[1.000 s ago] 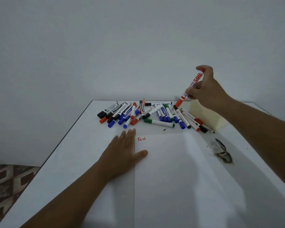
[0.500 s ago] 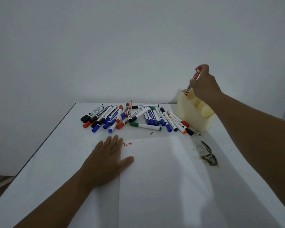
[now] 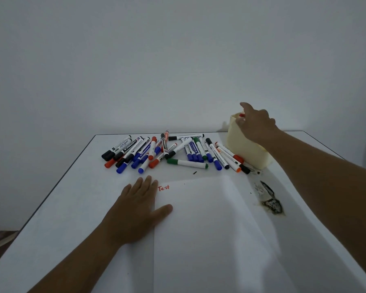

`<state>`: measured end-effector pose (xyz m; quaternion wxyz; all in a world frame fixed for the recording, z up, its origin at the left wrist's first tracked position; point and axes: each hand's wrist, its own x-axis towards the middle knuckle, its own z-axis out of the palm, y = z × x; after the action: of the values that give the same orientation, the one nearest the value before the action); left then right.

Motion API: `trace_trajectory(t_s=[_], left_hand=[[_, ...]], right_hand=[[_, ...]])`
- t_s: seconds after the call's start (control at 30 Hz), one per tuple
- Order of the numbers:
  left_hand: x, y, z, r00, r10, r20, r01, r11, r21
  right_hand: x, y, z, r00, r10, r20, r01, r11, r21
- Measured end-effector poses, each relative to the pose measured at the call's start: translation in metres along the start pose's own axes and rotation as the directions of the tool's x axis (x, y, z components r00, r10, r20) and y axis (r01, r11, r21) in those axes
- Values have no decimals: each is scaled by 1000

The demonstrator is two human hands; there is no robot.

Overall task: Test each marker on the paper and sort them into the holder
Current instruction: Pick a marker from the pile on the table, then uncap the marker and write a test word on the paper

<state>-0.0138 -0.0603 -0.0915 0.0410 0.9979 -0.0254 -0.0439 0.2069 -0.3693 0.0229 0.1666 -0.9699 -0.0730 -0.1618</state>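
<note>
Red marker [image 3: 242, 115] dropped tip-down into cream holder [image 3: 244, 149], only cap showing at rim; right hand [image 3: 256, 123] above it, grip released. Left hand [image 3: 138, 205] flat on paper [image 3: 209, 229], "Test" written. Loose marker pile [image 3: 169, 153] on tabletop [image 3: 72, 208] untested: one sorted, most left

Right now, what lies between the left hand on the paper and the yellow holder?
In the head view, the pile of markers lies between the left hand and the holder, with "Test" written in red on the paper beside the fingers.
</note>
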Motion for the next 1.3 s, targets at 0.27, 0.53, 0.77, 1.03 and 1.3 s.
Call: trace_trajectory(t_s=[0.27,0.53,0.77,1.03,1.3], left_hand=[[-2,2,-1,1000,9,-10,-9,1000,-6],[-1,3,0,1000,0,-3,0,1000,8],[5,1,-24,998,-58,-30,55,995,-82],[53,-108,-64,771,-413,-485,163,864,-477],[89,-170,-69,840,-445,-311,366,887,-283]], right_hand=[[-70,-53,23,909,-412,56,416,907,-72],[-159,-72,70,751,-366,549,469,881,-54],[-163,-67,83,720,-359,594,483,874,-57],[-162,-68,85,703,-368,609,483,875,-29],[-163,-69,83,695,-363,620,478,878,-21]])
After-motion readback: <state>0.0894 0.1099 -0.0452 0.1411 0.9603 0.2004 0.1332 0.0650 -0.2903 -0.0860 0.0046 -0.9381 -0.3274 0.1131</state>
